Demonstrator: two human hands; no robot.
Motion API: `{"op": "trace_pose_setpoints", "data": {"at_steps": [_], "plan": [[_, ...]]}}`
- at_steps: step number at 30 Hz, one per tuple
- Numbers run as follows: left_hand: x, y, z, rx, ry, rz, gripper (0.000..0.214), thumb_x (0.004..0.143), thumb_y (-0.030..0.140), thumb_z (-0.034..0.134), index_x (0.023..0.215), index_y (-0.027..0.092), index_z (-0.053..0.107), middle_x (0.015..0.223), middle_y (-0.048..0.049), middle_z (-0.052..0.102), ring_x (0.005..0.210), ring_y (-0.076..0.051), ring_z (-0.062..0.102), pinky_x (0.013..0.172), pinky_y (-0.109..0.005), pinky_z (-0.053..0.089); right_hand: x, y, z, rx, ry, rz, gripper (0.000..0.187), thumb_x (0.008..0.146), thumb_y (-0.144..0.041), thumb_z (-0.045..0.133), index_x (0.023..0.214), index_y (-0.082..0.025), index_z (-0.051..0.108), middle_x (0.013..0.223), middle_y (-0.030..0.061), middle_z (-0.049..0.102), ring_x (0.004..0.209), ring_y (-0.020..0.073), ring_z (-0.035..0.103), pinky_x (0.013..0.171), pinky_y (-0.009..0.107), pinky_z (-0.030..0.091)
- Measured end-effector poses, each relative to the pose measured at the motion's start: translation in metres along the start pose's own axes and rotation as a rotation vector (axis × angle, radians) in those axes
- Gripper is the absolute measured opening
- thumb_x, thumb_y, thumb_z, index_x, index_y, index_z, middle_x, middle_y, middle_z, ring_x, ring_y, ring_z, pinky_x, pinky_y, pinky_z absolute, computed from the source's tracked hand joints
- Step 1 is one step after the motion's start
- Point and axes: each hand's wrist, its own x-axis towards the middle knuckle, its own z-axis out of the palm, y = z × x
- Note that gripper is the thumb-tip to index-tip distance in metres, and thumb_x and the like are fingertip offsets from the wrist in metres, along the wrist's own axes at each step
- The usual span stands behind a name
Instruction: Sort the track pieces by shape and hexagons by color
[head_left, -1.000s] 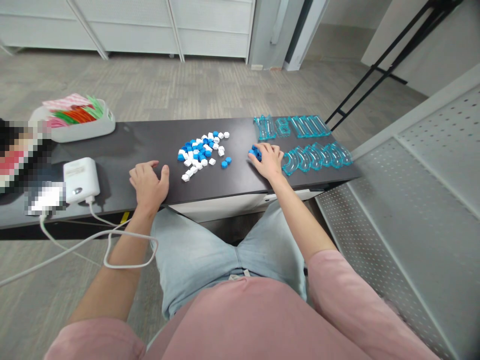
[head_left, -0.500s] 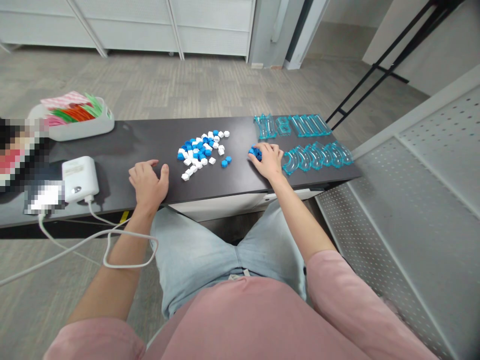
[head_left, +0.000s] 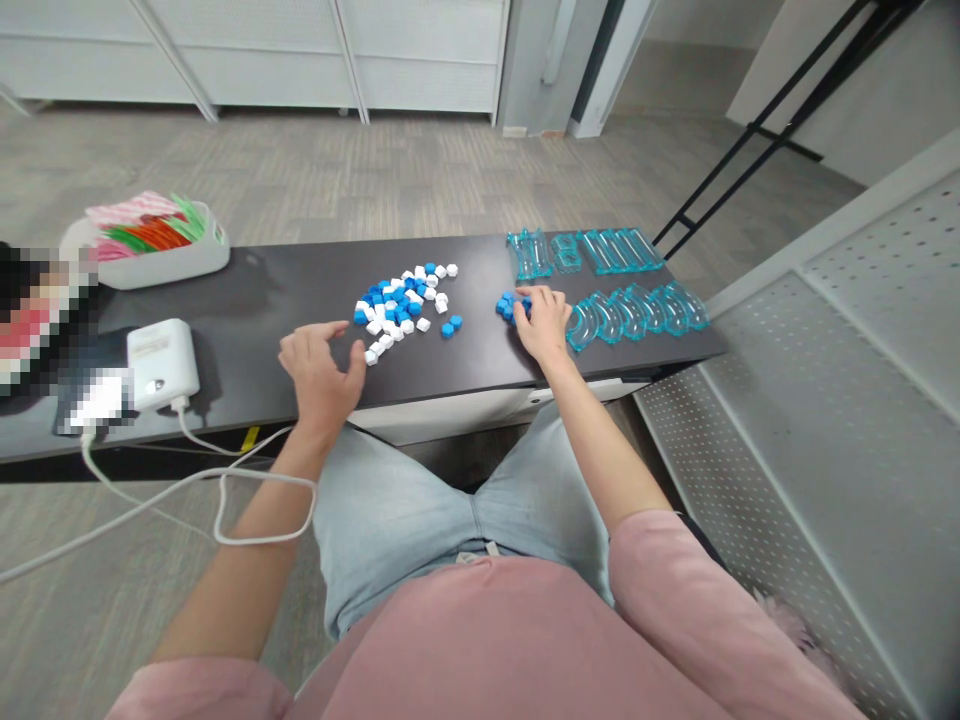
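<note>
Just left of a mixed pile of small blue and white faceted blocks (head_left: 397,303), my left hand (head_left: 322,375) hovers over the table edge, thumb and fingers spread, holding nothing. My right hand (head_left: 544,322) rests at the right side of a small cluster of blue blocks (head_left: 505,307). Its thumb and fingers are apart, curved about the cluster's right side and partly hiding it. Two loose blue blocks (head_left: 451,326) lie between the pile and the cluster. Right of my right hand runs a row of curved clear teal plastic pieces (head_left: 634,312).
Straight clear teal pieces (head_left: 621,251) lie along the back right of the dark table (head_left: 292,280). A white power bank (head_left: 161,362) with cables stands at left, near a white bin (head_left: 165,262) of colourful sticks. A white cable (head_left: 262,540) loops over my left forearm.
My left hand has moved right, closer to the pile. My right hand has shifted slightly right, uncovering more of the blue cluster, and its thumb has drawn back.
</note>
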Motion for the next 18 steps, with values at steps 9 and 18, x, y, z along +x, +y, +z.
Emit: {"op": "trace_pose_setpoints", "data": {"at_steps": [9, 18], "plan": [[0.001, 0.154, 0.1, -0.067, -0.327, 0.266, 0.032, 0.118, 0.033, 0.065, 0.147, 0.025, 0.076, 0.149, -0.017, 0.079, 0.149, -0.041, 0.062, 0.127, -0.058, 0.037, 0.003, -0.004, -0.003, 0.044, -0.044, -0.022, 0.052, 0.122, -0.026, 0.042, 0.157, -0.03, 0.08, 0.163, 0.0151, 0.078, 0.153, 0.0404, 0.056, 0.124, 0.06, 0.042], [0.017, 0.182, 0.128, 0.026, -0.323, 0.274, 0.039, 0.118, 0.039, 0.066, 0.152, 0.024, 0.077, 0.156, -0.0218, 0.074, 0.148, -0.046, 0.057, 0.127, -0.064, 0.036, 0.01, 0.003, -0.004, -0.033, -0.07, -0.078, 0.053, 0.126, -0.029, 0.038, 0.161, -0.028, 0.076, 0.163, 0.0169, 0.077, 0.154, 0.0425, 0.056, 0.124, 0.059, 0.04]]}}
